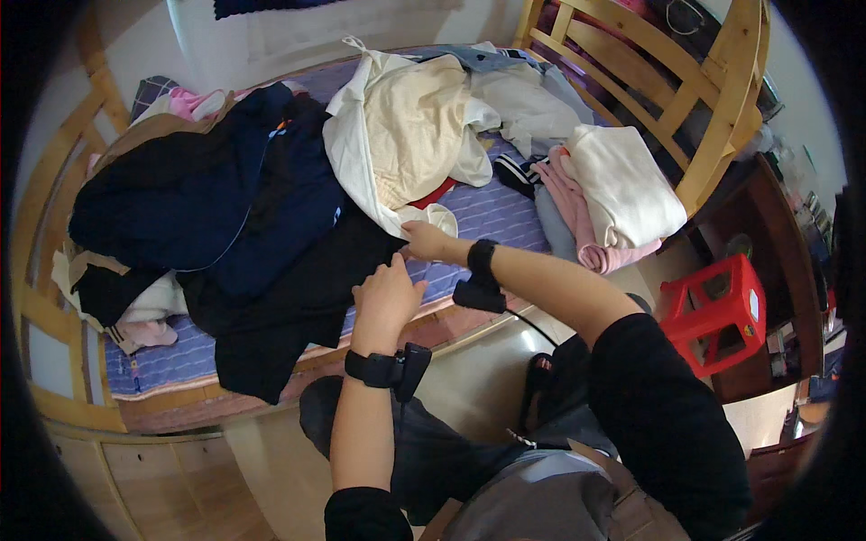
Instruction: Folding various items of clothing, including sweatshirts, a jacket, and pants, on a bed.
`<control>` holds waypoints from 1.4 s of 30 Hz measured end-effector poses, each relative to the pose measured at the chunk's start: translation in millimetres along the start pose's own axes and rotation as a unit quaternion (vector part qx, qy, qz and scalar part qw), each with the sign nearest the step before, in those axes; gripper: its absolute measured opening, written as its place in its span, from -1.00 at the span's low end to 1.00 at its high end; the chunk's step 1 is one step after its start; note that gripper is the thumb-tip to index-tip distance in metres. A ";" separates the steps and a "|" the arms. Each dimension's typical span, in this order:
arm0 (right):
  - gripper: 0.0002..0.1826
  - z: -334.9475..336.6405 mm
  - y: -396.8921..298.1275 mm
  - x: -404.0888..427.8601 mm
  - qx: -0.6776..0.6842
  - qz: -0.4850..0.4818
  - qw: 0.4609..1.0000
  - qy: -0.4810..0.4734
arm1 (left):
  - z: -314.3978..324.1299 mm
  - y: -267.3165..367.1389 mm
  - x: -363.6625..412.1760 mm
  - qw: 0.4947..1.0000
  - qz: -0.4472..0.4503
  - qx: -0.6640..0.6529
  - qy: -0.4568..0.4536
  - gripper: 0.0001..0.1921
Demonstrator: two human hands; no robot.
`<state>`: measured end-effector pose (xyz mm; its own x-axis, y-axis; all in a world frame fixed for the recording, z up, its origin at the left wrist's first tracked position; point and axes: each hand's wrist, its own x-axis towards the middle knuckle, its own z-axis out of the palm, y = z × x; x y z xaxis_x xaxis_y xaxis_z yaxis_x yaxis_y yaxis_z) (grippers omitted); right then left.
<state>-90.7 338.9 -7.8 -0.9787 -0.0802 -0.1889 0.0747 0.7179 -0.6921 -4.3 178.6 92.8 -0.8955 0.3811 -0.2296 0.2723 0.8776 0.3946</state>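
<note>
My right hand point(426, 241) grips the lower edge of a white garment point(352, 142), which lies with a cream-coloured garment point(416, 115) on the bed. Just left of it, my left hand point(389, 294) is over the near edge of a black garment point(284, 311), fingers pointing up towards the white cloth; whether it pinches any fabric I cannot tell. Further left a dark navy jacket point(176, 196) with a pale cord is heaped over other clothes. A folded white garment point(622, 182) rests on folded pink cloth point(575, 203) at the right end of the bed.
The bed has a striped blue sheet point(477, 209) and slatted wooden ends, with a rail point(710, 149) on the right. Grey and blue clothes point(534, 101) lie at the back. A red plastic stool point(717, 314) stands right of the bed beside dark wooden furniture point(785, 270).
</note>
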 end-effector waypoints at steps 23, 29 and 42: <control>-0.50 -260.9 96.9 35.7 0.391 0.179 0.860 0.273 | 110.2 59.5 -3.3 0.972 0.087 0.093 -0.195 -0.29; -0.53 -257.2 143.9 60.9 0.299 0.245 0.867 0.315 | 118.4 62.9 9.0 0.972 0.161 0.145 -0.092 -0.60; -0.66 -230.6 204.8 126.9 -0.167 0.183 0.901 0.358 | 96.0 46.8 10.6 0.977 0.158 0.102 -0.100 -0.58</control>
<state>-243.6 635.3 -12.9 -0.7823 0.5836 0.2178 0.4717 0.7833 -0.4049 32.7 251.6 23.5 -0.6749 0.6730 -0.3027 0.6064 0.7395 0.2921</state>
